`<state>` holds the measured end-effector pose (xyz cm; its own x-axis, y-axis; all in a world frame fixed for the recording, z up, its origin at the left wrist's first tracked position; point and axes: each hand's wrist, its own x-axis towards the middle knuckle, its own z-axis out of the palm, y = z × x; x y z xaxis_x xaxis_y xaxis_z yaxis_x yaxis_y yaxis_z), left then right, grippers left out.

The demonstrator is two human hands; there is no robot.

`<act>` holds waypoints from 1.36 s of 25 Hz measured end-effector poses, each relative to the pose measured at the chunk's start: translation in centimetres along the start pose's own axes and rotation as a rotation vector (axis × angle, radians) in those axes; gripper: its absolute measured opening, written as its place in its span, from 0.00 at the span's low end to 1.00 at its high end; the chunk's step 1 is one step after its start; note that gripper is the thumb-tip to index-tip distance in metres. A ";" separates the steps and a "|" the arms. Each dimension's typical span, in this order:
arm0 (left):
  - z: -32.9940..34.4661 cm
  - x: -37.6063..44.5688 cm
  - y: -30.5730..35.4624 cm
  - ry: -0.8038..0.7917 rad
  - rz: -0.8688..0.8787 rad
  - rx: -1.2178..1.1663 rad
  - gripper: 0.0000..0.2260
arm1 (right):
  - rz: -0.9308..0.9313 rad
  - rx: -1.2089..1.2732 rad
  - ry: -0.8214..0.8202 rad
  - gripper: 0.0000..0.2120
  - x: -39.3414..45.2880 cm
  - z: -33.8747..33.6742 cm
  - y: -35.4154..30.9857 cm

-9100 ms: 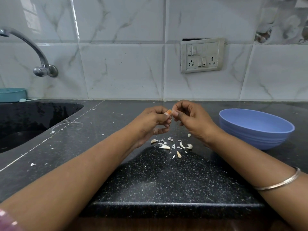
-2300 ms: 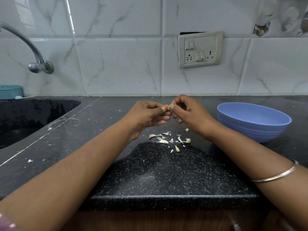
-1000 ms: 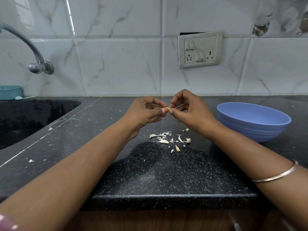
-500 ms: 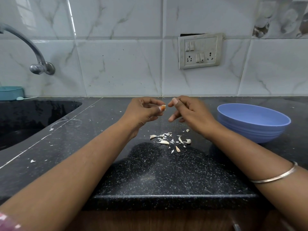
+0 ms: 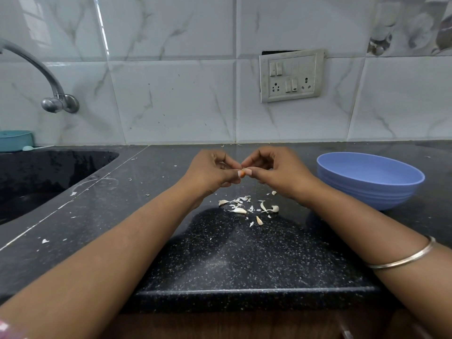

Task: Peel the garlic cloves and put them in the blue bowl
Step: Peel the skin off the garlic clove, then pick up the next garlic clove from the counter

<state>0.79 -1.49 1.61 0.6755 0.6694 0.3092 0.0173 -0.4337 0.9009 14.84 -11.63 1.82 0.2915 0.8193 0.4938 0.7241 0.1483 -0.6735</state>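
Across the black speckled countertop (image 5: 220, 260) you've got the sink (image 5: 44, 174) far left, the blue bowl (image 5: 369, 179) at right, and both hands raised mid-counter between them. Bowl inside isn't visible from this angle, so can't tell how many peeled cloves are in it. Your left hand (image 5: 210, 174) and right hand (image 5: 281, 172) meet fingertip to fingertip, both pinching one small garlic clove (image 5: 242, 172) held above the counter, well left of the bowl. Looks like peeling is mid-way on this clove; it's too small to say how much skin is left. Judging by the scattered garlic skins (image 5: 244, 206) lying just under your hands, some peeling is done; this clove hasn't gone into the bowl yet. Nothing sits between your hands and the bowl. Around: curved tap (image 5: 49, 89) over the sink, socket plate (image 5: 291, 75) on the tiled wall, teal container (image 5: 14, 140) behind the sink, bangle (image 5: 403, 258) on your right wrist.
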 end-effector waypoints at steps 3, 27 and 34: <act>0.0 0.1 -0.1 -0.015 0.025 0.050 0.05 | 0.040 0.038 -0.030 0.06 0.0 -0.2 -0.1; 0.5 0.1 -0.1 -0.081 0.071 0.244 0.11 | 0.488 -0.464 -0.217 0.06 0.2 -2.8 0.9; 0.6 0.2 -0.3 -0.093 0.069 0.258 0.11 | 0.463 -0.577 -0.220 0.11 0.1 -3.1 0.8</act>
<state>1.40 -1.58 1.23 0.7461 0.5800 0.3270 0.1484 -0.6236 0.7675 17.35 -13.10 3.04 0.5569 0.8276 0.0701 0.7876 -0.4993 -0.3612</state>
